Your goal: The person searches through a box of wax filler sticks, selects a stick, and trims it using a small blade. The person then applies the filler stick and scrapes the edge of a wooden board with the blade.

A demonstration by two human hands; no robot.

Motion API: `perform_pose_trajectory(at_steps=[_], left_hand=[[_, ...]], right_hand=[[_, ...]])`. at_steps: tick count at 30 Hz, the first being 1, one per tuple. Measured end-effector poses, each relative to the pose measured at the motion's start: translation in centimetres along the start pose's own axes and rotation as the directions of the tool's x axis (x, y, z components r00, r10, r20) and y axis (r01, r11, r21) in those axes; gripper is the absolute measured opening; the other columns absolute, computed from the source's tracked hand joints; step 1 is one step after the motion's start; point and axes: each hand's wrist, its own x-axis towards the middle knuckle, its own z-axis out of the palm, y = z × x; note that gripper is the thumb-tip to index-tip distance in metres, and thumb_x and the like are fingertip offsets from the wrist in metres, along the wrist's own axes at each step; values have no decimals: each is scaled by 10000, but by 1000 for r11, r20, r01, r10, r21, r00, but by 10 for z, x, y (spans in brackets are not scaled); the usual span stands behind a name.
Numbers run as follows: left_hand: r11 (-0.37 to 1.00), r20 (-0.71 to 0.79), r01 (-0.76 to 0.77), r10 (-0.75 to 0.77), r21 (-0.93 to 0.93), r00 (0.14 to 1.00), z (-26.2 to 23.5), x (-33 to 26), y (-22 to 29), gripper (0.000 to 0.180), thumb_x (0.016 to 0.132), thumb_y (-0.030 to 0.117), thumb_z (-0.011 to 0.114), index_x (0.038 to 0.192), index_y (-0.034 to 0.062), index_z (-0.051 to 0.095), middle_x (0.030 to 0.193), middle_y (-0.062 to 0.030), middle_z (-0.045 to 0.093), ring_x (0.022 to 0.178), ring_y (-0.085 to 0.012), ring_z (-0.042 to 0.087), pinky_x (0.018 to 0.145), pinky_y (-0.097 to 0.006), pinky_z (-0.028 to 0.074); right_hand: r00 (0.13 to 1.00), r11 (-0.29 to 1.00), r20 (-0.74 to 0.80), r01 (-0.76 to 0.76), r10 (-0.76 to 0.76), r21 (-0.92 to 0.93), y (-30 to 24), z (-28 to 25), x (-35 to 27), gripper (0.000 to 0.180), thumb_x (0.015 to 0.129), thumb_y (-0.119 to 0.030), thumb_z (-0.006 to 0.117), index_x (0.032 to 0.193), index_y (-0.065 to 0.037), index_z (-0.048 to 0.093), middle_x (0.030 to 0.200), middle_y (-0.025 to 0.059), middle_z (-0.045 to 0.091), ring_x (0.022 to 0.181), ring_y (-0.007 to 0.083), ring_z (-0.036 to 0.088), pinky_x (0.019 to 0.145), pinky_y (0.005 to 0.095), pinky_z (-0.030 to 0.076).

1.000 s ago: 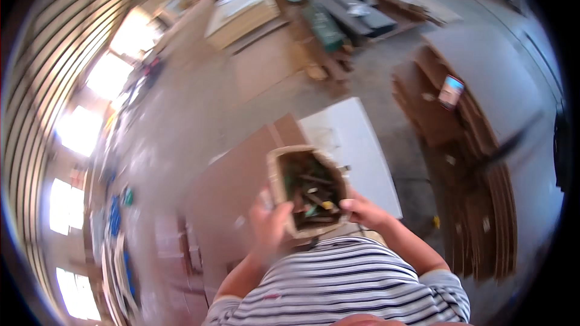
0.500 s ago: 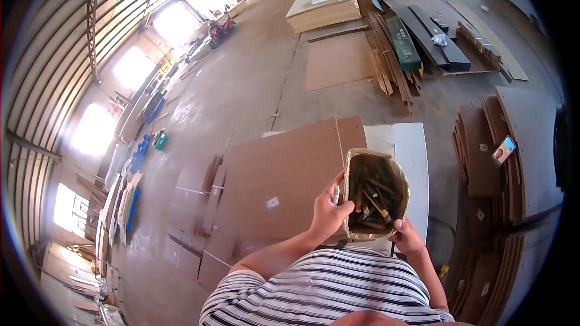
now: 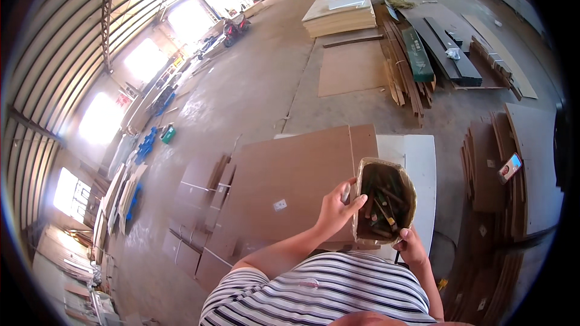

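Observation:
I hold an open-topped tan box (image 3: 411,204) with a worn, crinkled rim, above stacked boards. Inside lie several slim sticks (image 3: 386,205), brown and dark green, which look like pens or crayons; one piece has a yellowish part. My left hand (image 3: 332,211) is closed on the box's left side, its thumb over the rim. A small pale cylinder (image 3: 345,193) shows by its fingers, its kind unclear. My right hand (image 3: 412,249) pinches the near right corner, its thumb at the rim; the other fingers are hidden.
A brown board (image 3: 290,175) lies beneath, beside a white panel (image 3: 426,175). To the right, boards (image 3: 531,175) carry a phone (image 3: 510,167) with a lit screen. Farther off are a pale sheet stack (image 3: 341,15), brown strips (image 3: 408,66) and a long green box (image 3: 418,54).
The box and both hands sit slightly lower and farther right in view. The surroundings have shifted the same way. Both hands keep their hold on the box.

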Motion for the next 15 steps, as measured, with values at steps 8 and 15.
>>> perform_pose_trajectory(at_steps=[8, 15], left_hand=[[996, 57, 25, -30, 85, 998, -5, 10, 1, 317, 860, 131, 756, 1120, -4, 635, 879, -46, 687, 743, -122, 630, 694, -292, 528], [993, 105, -46, 35, 109, 994, -13, 15, -13, 408, 873, -8, 635, 1265, -39, 528, 1127, -97, 618, 963, -154, 592, 872, -298, 479]], right_hand=[[1000, 998, 0, -13, 13, -61, 3, 4, 4, 921, 859, -514, 685, 1547, -85, 248, 1011, -3, 517, 673, 41, 353, 549, 211, 298], [997, 982, 10, 76, -75, -176, 0, 6, 6, 951, 879, -541, 645, 1574, -83, 185, 998, 9, 477, 686, 62, 359, 573, 221, 286]])
